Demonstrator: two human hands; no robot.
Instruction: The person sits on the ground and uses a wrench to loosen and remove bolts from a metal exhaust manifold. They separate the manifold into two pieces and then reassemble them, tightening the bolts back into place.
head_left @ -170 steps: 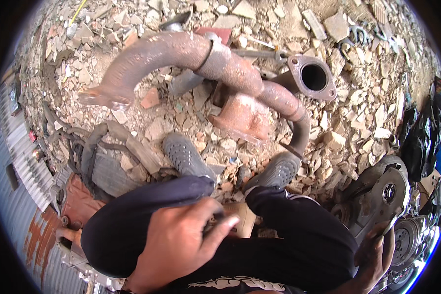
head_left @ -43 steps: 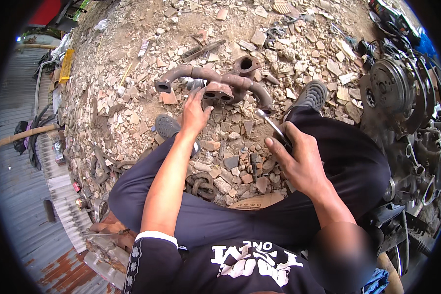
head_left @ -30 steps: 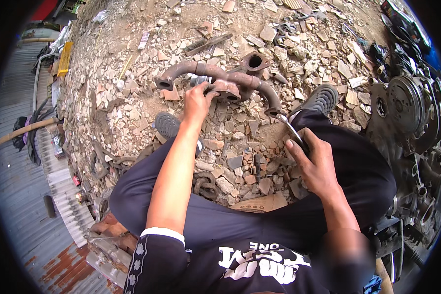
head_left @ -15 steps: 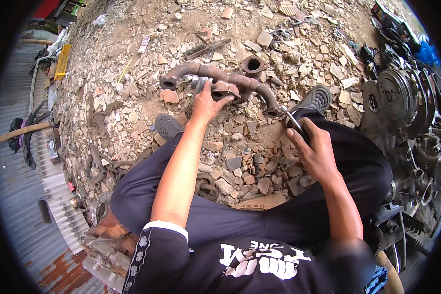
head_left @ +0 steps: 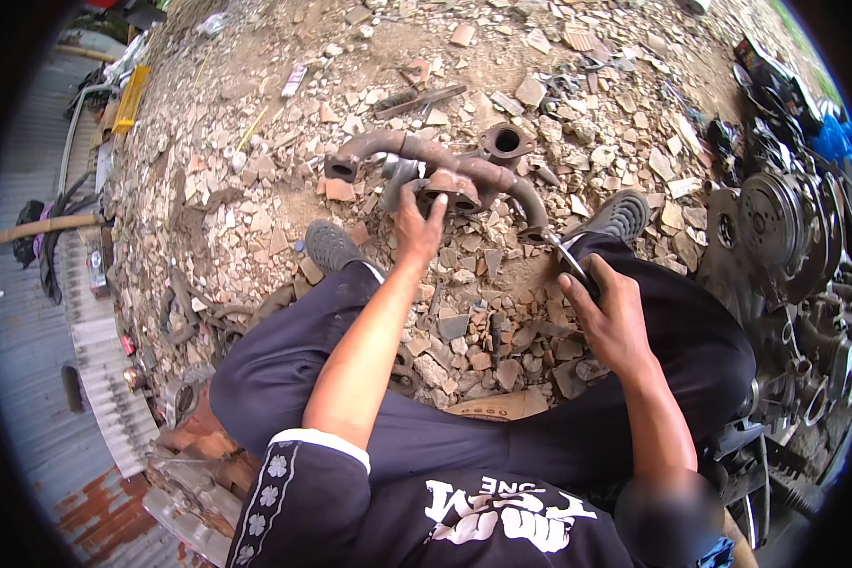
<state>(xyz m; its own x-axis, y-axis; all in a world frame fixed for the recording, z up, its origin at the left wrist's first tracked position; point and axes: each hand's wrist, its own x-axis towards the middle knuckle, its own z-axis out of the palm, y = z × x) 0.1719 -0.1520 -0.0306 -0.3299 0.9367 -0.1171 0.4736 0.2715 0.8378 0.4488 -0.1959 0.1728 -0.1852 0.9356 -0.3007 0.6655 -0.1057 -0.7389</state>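
Note:
A rusty, branched exhaust manifold lies on the rubble between my feet, with several flanged openings. My left hand is closed around its middle flange, thumb over the front edge. Behind that hand, a grey metal cylinder is partly hidden. My right hand grips a slim tool with a shiny metal shaft, probably a screwdriver; most of its handle is inside the fist. The tool's tip meets or nearly meets the manifold's right end flange.
Broken tile and stone cover the ground. Greasy metal parts, including a round pulley-like disc, are piled along my right. Corrugated sheet metal runs down the left side. A flat metal bar lies beyond the manifold.
My left hand has shifted its hold on the middle flange, its thumb now pointing up across the front. My right hand keeps the tool at the right end flange. The whole view has shifted slightly.

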